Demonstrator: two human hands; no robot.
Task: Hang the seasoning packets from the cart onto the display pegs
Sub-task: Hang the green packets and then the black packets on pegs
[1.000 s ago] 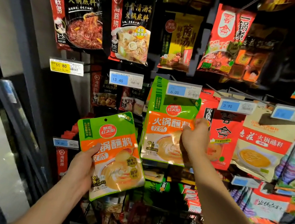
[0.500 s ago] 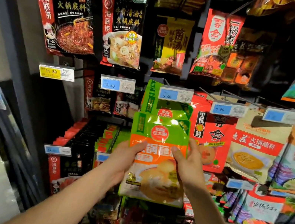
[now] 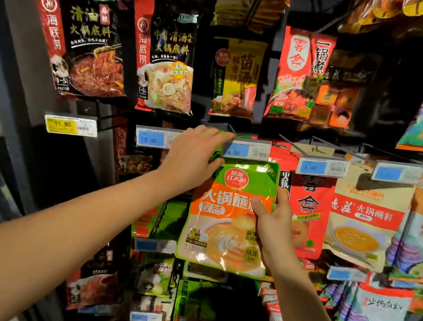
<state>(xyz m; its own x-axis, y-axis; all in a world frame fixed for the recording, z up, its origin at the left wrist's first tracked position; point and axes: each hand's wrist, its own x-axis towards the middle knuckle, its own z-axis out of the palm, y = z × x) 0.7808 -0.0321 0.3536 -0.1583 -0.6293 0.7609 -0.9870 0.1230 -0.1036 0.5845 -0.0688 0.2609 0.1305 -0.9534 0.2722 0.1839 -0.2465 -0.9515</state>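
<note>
The dipping-sauce packet (image 3: pixel 226 213) is green and orange. It sits in the middle row of the display rack (image 3: pixel 8 47), directly under the price tag reading "6.00" (image 3: pixel 245 152), and its top edge is hidden behind that tag. The front reads "红太阳" in a red badge. Below that are "火锅蘸" in white, "孜然" on a white-outlined label and "3人份" near the lower left corner.

The left hand (image 3: pixel 191 157) grasps the packet's upper left corner. The thumb presses the front, and the fingers reach over the top to the peg (image 3: pixel 231 128). The right hand (image 3: pixel 272 223) grasps the right edge, with the thumb on the front over the orange band and the fingers wrapped behind.

Adjacent tags, from the left edge of the rack:
- "11.80" on yellow (image 3: pixel 70 125)
- "13.40" on blue (image 3: pixel 152 139)
- "3.90" on blue (image 3: pixel 321 167), to the right of the "6.00" tag

In the upper row hang two black-and-red packets marked "海底捞" and "火锅底料": one shows a red broth (image 3: pixel 85 38), the other a pale broth (image 3: pixel 166 54). Just right of the held packet hangs a red packet (image 3: pixel 308 210). Beside it hangs a beige packet reading "火锅蘸料" (image 3: pixel 361 227).
</note>
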